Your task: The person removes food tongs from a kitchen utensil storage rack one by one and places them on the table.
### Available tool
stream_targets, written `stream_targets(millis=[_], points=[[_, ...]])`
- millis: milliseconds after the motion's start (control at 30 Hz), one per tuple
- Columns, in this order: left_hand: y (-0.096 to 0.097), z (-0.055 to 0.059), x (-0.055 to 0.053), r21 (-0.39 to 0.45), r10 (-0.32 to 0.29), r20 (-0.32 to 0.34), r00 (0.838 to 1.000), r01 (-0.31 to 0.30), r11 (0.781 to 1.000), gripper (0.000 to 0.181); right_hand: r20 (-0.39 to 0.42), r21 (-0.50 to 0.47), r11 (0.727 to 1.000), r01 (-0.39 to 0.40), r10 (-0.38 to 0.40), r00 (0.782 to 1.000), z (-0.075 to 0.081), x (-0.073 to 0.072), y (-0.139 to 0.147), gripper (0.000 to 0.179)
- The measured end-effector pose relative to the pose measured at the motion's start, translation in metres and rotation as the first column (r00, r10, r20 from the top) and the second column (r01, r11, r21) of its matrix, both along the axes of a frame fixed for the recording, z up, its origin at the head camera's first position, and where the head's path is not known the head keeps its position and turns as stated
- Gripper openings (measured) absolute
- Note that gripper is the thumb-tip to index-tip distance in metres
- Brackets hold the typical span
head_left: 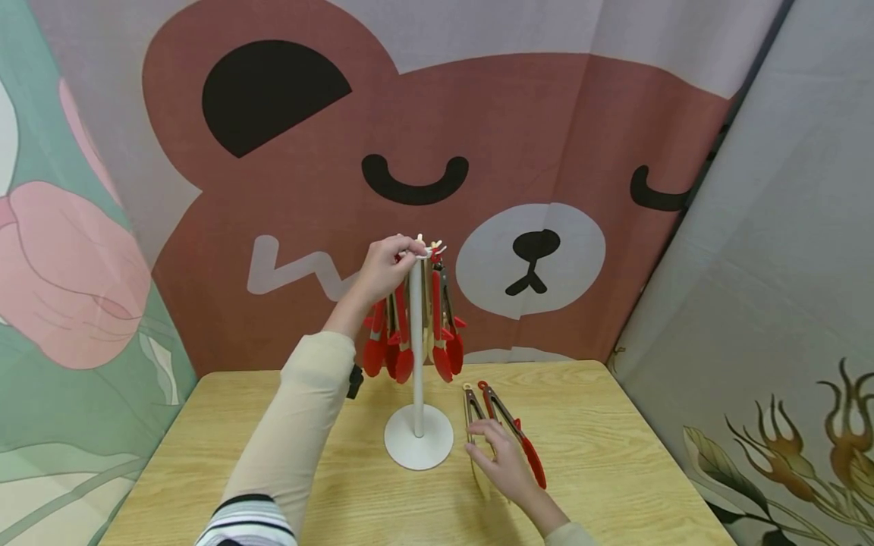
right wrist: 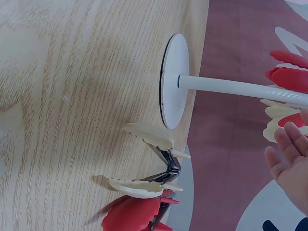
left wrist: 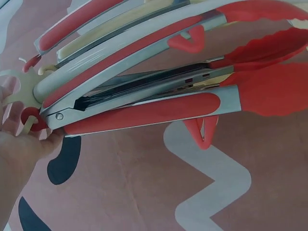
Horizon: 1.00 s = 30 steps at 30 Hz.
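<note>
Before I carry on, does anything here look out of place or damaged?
Mildly: the cream tongs and red tongs lie on the table beside the stand, while the other tongs hang from it. No visible damage.

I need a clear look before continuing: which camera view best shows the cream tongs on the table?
Right wrist: the cream tongs show both tips, uncovered and spread apart. In the head view, the right hand covers part of them; the left wrist view doesn't show them.

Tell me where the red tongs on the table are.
In the head view, the red tongs lie to the right of the white stand, beside the cream tongs.
</note>
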State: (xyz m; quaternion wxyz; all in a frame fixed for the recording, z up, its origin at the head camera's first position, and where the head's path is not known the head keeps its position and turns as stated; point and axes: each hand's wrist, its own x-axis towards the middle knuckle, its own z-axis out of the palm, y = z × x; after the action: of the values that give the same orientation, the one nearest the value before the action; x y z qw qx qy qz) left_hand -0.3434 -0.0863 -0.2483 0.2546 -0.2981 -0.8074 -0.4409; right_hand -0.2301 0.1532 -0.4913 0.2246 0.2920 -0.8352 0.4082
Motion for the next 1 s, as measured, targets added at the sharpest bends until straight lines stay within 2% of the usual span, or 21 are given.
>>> stream_targets(millis=[233,400,533,833,1000], points=[[0.005,-0.001,0.002,-0.035,0.093,0.037,0.995,-0.092,0.995,0.026,0.002,-0.018,1.0,-0.011,0.011,1.0,-0.003,0.0,-0.003,0.021],[0.004,-0.003,0.002,-0.038,0.107,0.026,0.994,-0.106,0.994,0.028,-0.023,-0.041,0.999,-0.036,0.035,0.999,-0.004,-0.001,-0.005,0.023],[0.004,-0.005,0.0,-0.041,0.113,-0.013,0.993,-0.114,0.993,0.029,-0.03,-0.037,0.999,-0.024,0.023,0.999,-0.001,-0.002,-0.007,0.024],[0.008,-0.014,-0.007,-0.026,0.174,-0.107,0.979,-0.178,0.984,0.027,-0.029,-0.035,0.999,-0.002,0.001,1.0,0.003,-0.011,-0.012,0.023],[0.009,-0.014,-0.007,-0.026,0.18,-0.144,0.973,-0.185,0.982,0.027,-0.084,-0.071,0.997,-0.009,0.003,0.996,0.013,-0.022,-0.014,0.025]])
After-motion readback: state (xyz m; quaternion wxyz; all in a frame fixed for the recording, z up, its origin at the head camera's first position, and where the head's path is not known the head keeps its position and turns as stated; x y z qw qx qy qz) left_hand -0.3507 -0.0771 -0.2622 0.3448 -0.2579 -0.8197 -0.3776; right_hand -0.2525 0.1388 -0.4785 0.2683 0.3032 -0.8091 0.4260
